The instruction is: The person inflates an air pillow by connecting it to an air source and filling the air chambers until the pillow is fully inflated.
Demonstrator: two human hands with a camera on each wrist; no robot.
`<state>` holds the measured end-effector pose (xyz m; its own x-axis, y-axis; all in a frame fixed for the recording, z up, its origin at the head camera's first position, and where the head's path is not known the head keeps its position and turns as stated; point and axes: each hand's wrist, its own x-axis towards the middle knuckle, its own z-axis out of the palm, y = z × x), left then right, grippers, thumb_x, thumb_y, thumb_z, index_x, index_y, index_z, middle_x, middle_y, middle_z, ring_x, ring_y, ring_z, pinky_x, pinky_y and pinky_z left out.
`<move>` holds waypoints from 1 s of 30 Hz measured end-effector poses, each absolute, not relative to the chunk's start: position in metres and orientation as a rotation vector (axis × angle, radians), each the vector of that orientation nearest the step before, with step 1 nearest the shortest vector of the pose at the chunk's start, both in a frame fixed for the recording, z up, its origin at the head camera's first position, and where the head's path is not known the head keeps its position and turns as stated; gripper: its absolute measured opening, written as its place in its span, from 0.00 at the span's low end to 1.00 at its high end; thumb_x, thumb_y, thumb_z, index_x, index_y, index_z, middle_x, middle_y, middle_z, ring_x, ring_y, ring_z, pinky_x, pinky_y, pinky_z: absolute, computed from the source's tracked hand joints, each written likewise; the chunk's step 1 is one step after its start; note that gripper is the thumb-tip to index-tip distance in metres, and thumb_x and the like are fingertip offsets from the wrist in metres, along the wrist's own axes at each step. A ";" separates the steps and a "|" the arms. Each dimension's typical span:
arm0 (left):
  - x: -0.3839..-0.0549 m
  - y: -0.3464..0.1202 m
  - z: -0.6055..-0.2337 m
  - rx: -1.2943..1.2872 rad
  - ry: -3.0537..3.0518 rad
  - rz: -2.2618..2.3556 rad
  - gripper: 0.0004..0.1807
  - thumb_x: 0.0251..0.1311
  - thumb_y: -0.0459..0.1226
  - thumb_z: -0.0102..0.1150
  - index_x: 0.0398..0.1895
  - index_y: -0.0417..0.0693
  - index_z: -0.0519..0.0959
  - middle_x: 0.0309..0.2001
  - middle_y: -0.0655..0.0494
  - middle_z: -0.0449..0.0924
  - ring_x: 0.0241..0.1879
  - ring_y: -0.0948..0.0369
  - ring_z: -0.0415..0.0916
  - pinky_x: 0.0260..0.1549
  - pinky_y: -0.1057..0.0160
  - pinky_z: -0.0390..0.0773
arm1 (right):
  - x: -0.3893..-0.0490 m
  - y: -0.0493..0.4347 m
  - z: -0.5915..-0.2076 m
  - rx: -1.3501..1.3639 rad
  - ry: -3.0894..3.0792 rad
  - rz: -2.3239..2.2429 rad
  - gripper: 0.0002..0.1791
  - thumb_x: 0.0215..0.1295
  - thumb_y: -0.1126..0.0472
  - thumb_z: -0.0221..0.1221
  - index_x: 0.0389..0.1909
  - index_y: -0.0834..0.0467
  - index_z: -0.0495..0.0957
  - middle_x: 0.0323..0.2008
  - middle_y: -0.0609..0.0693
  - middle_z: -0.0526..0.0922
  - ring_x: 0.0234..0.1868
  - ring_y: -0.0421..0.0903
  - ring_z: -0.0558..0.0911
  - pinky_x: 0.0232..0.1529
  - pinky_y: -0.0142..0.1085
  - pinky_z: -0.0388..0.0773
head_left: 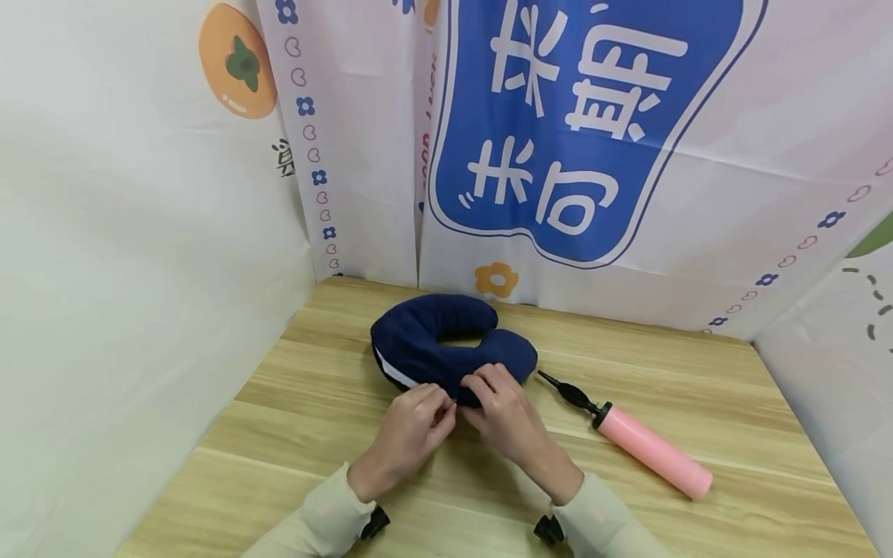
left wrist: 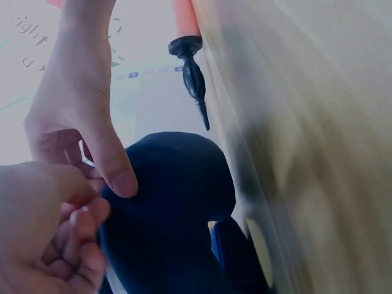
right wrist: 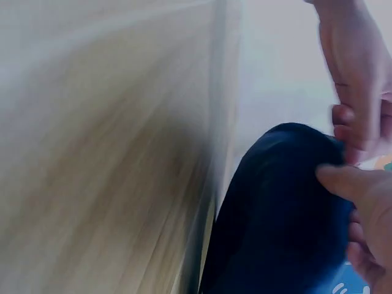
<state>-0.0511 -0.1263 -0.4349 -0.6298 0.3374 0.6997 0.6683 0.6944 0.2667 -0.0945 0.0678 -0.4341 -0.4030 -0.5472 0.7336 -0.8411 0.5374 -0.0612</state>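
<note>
A navy U-shaped neck pillow (head_left: 425,353) lies on the table, the gap of the U toward the right. Along its left outer edge an open seam shows a white strip (head_left: 394,370). My left hand (head_left: 413,426) pinches at the pillow's near edge, where the white strip ends; a tiny glint shows at its fingertips, and I cannot tell what part it is. Close beside it, my right hand (head_left: 505,411) grips the cover at the same edge, its thumb (left wrist: 122,180) pressed on the navy fabric. In the right wrist view both hands meet at the pillow's (right wrist: 282,208) rim.
A pink hand pump (head_left: 656,452) with a black nozzle (head_left: 574,394) lies on the wooden table (head_left: 300,434) to the right, its tip pointing at the pillow. Printed white curtains (head_left: 363,155) hang behind the table and along both sides.
</note>
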 end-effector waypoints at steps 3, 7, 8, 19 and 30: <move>-0.054 -0.126 -0.435 -0.808 -2.193 -0.668 0.12 0.56 0.25 0.71 0.26 0.47 0.77 0.23 0.60 0.73 0.24 0.67 0.68 0.26 0.72 0.71 | -0.097 0.065 -0.435 1.102 -2.070 0.546 0.16 0.53 0.65 0.80 0.40 0.60 0.85 0.38 0.50 0.83 0.39 0.47 0.81 0.45 0.38 0.81; -0.055 -0.128 -0.435 -0.815 -2.146 -0.669 0.13 0.55 0.25 0.70 0.25 0.48 0.76 0.22 0.60 0.71 0.23 0.67 0.67 0.25 0.73 0.70 | -0.098 0.065 -0.437 1.110 -2.044 0.537 0.11 0.57 0.66 0.77 0.37 0.59 0.84 0.37 0.50 0.84 0.39 0.47 0.80 0.44 0.37 0.80; -0.056 -0.130 -0.435 -0.817 -2.140 -0.681 0.14 0.56 0.25 0.70 0.24 0.48 0.75 0.22 0.61 0.70 0.23 0.67 0.67 0.25 0.74 0.69 | -0.098 0.066 -0.437 1.114 -2.039 0.538 0.10 0.58 0.66 0.76 0.36 0.59 0.84 0.37 0.50 0.84 0.38 0.47 0.80 0.44 0.37 0.80; -0.060 -0.152 -0.434 -0.778 -2.113 -0.830 0.14 0.56 0.25 0.70 0.24 0.50 0.76 0.22 0.61 0.72 0.23 0.68 0.68 0.23 0.76 0.67 | -0.097 0.080 -0.430 1.095 -2.042 0.606 0.16 0.51 0.64 0.81 0.36 0.59 0.84 0.36 0.50 0.84 0.37 0.46 0.81 0.44 0.39 0.82; -0.062 -0.149 -0.435 -0.876 -2.065 -0.853 0.14 0.58 0.24 0.67 0.25 0.49 0.75 0.24 0.60 0.72 0.25 0.67 0.70 0.26 0.76 0.70 | -0.095 0.069 -0.424 1.169 -1.989 0.551 0.12 0.56 0.65 0.78 0.36 0.59 0.84 0.36 0.50 0.83 0.37 0.46 0.79 0.41 0.36 0.80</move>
<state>-0.0617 -0.1489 -0.4350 -0.5062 0.3054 0.8065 0.7855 0.5493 0.2850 -0.0946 0.0687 -0.4243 -0.3006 -0.5488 0.7800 -0.8718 0.4898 0.0087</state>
